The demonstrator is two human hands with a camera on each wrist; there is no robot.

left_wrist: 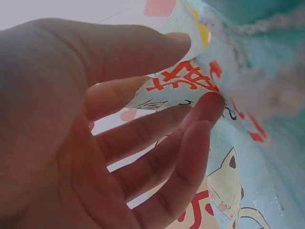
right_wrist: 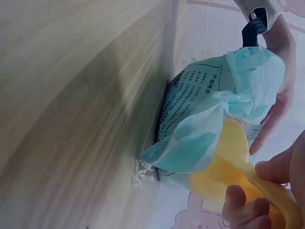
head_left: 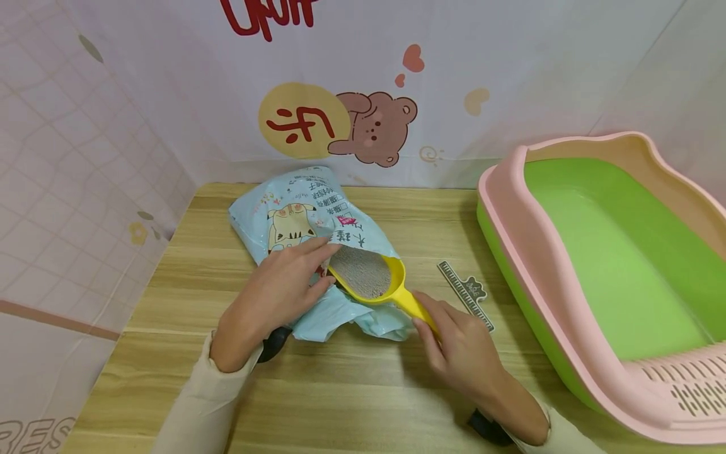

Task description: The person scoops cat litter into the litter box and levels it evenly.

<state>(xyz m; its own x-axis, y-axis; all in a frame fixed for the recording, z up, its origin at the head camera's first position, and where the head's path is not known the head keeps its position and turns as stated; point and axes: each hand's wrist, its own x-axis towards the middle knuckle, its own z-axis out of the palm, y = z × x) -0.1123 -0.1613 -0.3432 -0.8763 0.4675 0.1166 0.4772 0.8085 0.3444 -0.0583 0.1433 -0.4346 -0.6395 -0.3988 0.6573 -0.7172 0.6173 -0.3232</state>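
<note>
A light blue plastic bag (head_left: 258,211) printed with cartoon cats lies on the wooden table, its open mouth toward me. My left hand (head_left: 278,284) holds the upper edge of the mouth; in the left wrist view the thumb (left_wrist: 147,52) and fingers lie on either side of the film. With my right hand (head_left: 462,343) I grip the handle of a yellow scoop (head_left: 399,291). The scoop's bowl is heaped with fine grey granules (head_left: 363,271) and sits at the bag's mouth, its far end hidden under the film.
To the right stands a large litter box, a green tray (head_left: 607,252) with a pink rim (head_left: 544,246). Between it and the bag lies a flat dark ruler-like strip (head_left: 456,290) with a small figure on its side. A printed cloth wall (head_left: 499,69) rises behind the table (head_left: 334,403).
</note>
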